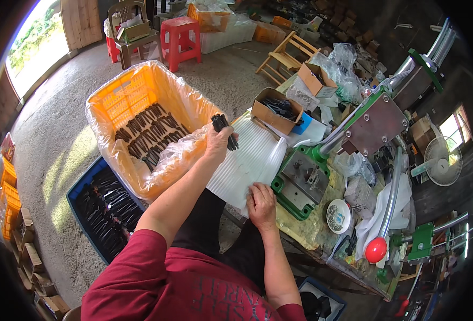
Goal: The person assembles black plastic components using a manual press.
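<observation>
Your left hand (218, 143): closed around a bundle of slim black metal parts (223, 127), raised over the ribbed white plastic sheet (250, 160) | your right hand (261, 204): fingers flat, pressing that sheet's near edge, holding nothing | orange plastic-lined crate (119, 101) of like parts: just left of left hand | green press base (300, 182): just right of right hand

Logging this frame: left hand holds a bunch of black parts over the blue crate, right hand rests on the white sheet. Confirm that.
Not the blue crate. The head view shows the left hand holding the black parts by the orange crate; the right hand rests on the white sheet.
</observation>
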Demonstrator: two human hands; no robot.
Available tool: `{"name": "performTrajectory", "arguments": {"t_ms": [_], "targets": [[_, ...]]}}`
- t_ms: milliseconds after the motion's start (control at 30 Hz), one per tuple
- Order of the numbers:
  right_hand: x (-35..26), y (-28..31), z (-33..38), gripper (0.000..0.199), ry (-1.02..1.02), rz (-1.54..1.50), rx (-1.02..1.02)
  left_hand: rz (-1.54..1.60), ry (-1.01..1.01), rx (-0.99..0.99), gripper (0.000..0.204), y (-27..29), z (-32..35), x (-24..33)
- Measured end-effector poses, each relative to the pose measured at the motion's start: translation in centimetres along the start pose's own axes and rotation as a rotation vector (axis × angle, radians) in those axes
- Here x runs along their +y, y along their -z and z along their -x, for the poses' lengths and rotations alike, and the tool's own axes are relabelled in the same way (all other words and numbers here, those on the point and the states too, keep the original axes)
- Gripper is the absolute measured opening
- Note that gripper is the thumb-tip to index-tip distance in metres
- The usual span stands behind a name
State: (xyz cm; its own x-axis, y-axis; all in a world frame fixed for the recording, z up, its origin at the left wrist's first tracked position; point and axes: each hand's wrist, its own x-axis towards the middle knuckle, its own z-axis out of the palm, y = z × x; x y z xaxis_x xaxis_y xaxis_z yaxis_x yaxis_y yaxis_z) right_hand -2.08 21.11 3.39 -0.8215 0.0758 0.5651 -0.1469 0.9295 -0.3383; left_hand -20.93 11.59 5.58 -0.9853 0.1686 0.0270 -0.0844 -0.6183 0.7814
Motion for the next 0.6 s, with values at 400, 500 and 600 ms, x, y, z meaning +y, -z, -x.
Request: {"name": "performTrajectory", "arguments": {"t_ms": [400,500,600], "targets": [[-0.1,0.0,-0.2,0.021,0.053,-0.024,0.030,0.168,0.180,-0.030,0.015,0.3,4.4,7.9],[0.0,0.1,-0.2,0.021,0.054,-0.014,0.015,0.144,0.192,-0.044,0.014,1.8,6.0,11.2],[0.1,0.0,-0.2,0.021,0.067,-0.013,0.002,0.051,0.109,-0.063,0.012,4.9,7.0,14.9]]}}
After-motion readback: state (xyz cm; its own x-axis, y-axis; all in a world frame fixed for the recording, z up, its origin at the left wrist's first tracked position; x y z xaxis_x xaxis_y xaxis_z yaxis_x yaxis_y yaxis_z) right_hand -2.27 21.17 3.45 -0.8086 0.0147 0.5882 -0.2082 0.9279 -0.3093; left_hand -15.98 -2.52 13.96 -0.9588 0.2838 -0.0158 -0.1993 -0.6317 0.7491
